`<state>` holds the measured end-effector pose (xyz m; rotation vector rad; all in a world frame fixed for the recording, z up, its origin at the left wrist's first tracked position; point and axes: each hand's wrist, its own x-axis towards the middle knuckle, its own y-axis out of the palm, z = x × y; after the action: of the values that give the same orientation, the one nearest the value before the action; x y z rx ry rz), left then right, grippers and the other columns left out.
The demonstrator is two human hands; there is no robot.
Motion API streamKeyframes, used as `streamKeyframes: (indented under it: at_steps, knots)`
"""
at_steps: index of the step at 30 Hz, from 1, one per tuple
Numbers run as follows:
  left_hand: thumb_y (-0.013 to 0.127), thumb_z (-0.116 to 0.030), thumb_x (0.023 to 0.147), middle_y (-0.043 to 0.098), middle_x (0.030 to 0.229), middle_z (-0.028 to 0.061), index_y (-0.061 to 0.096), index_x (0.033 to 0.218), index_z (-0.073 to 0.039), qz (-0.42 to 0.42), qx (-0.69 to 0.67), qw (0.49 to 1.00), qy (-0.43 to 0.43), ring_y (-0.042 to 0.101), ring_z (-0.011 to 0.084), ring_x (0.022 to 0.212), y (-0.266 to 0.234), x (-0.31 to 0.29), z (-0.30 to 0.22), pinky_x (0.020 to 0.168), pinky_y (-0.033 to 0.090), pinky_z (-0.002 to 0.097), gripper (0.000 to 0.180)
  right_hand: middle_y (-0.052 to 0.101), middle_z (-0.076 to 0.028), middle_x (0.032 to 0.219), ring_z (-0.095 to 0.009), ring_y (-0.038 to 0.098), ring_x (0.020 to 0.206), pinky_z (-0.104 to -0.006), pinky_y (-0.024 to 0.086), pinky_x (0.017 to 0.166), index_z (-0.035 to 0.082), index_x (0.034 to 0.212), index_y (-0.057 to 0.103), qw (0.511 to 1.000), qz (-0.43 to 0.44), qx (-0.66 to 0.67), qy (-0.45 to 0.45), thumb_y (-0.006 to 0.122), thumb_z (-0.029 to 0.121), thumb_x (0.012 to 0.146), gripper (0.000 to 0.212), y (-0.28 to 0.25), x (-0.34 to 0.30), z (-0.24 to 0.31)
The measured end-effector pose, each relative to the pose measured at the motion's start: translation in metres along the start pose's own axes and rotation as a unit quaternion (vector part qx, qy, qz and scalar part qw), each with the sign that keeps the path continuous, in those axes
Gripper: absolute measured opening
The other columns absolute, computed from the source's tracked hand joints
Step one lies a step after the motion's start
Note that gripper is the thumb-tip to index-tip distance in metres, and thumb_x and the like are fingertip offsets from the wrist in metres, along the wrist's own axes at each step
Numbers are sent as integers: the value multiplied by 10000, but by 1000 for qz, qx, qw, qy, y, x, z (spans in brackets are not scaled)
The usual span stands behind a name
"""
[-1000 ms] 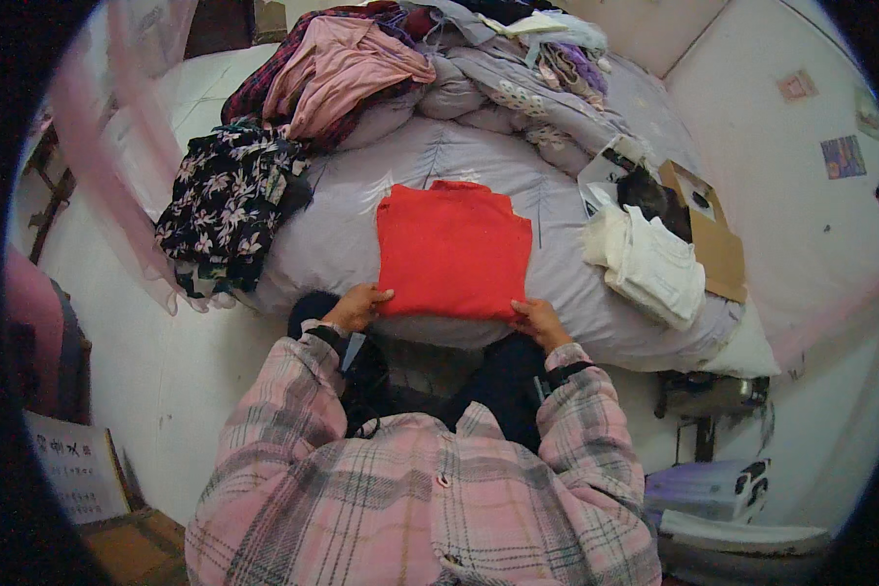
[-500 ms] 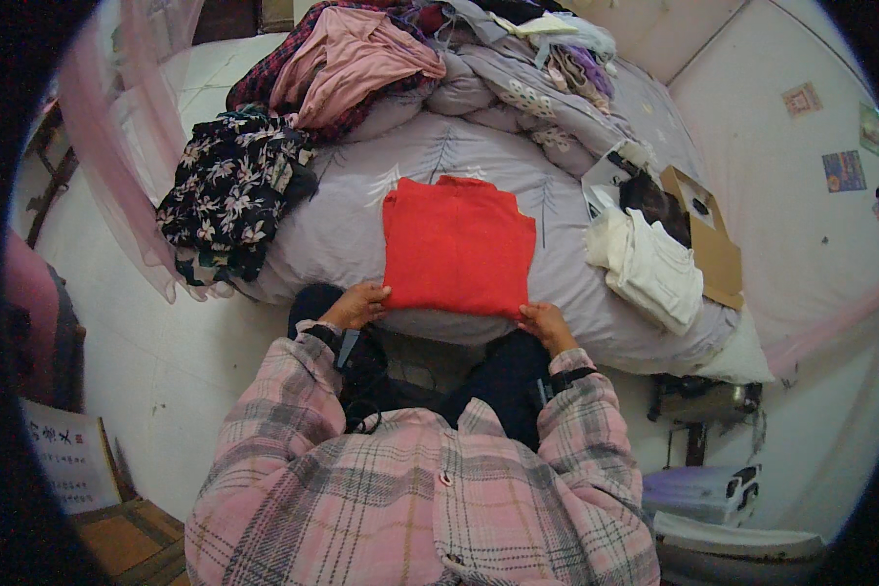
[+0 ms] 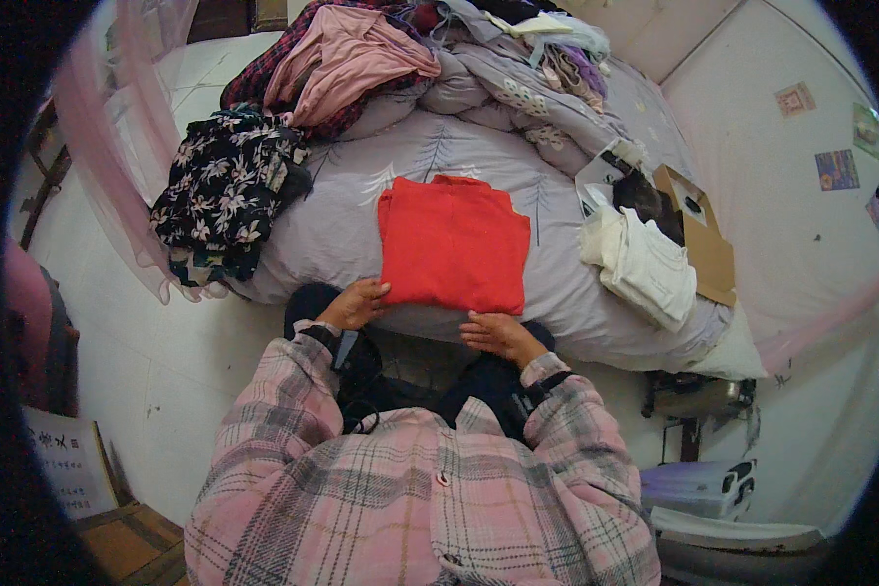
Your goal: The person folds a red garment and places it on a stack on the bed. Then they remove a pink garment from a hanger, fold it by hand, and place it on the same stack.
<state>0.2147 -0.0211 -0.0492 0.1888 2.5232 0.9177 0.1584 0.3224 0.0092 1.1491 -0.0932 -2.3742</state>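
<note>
A folded red garment (image 3: 454, 244) lies flat on the near side of the bed, its lower edge close to the mattress edge. At its lower left corner, my left hand (image 3: 355, 305) has its fingers closed on the cloth. My right hand (image 3: 504, 337) is just below the lower edge, right of the middle. Its fingers are stretched out and together, pointing left, with nothing held. Whether those fingertips touch the fabric is hard to tell.
A pile of black floral clothing (image 3: 230, 195) sits at the bed's left. Folded white clothes (image 3: 645, 264) lie to the right, beside an open cardboard box (image 3: 705, 239). Farther back are a pink garment (image 3: 352, 68) and a rumpled grey quilt (image 3: 498, 88). Pink netting (image 3: 117, 166) hangs at left.
My right hand has let go of the garment's lower right corner and moved left along the lower edge, its fingers now straight. My left hand stays at the left corner.
</note>
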Motion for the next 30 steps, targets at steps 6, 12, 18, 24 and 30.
streamKeyframes:
  at_steps: [6, 12, 18, 24, 30]
  knots:
    - [684, -226, 881, 669, 1112, 29, 610, 1163, -96, 15, -5, 1000, 20, 611, 182, 994, 7, -3, -6, 913, 455, 373, 320, 548, -113, 1268, -278, 524, 1167, -440, 448, 1001, 95, 1283, 498, 985, 0, 163, -56, 736, 395, 845, 582, 53, 31, -2]
    - [692, -222, 872, 666, 1099, 16, 607, 1139, -98, 58, 4, 998, 33, 615, 156, 980, 8, 2, -2, 844, 478, 334, 306, 543, -91, 1304, -287, 499, 1222, -483, 371, 1073, 127, 1280, 508, 923, -76, 330, -181, 730, 204, 846, 494, 70, 59, -8]
    - [668, -227, 884, 670, 1058, 14, 622, 1104, -97, 108, 21, 993, 38, 624, 161, 959, 3, 4, 2, 837, 481, 324, 259, 611, -93, 1206, -280, 562, 1138, -485, 441, 1015, 95, 1215, 560, 892, -55, 365, -261, 706, 87, 818, 423, 73, 55, 9]
    - [645, -238, 898, 668, 1021, 41, 637, 1009, -79, 71, -44, 996, 27, 627, 211, 1010, -2, 0, 1, 894, 488, 347, 194, 619, -87, 1180, -266, 582, 1106, -434, 476, 984, 66, 1177, 575, 881, -76, 382, -268, 704, 67, 796, 402, 73, 21, 48]
    - [649, -281, 898, 675, 1025, 109, 597, 1050, -67, -67, -22, 996, 58, 646, 251, 961, -9, 1, 6, 919, 495, 396, 268, 651, -75, 1084, -220, 624, 1007, -373, 504, 921, 38, 1109, 604, 886, -98, 291, -347, 681, 86, 809, 314, 50, -21, 94]
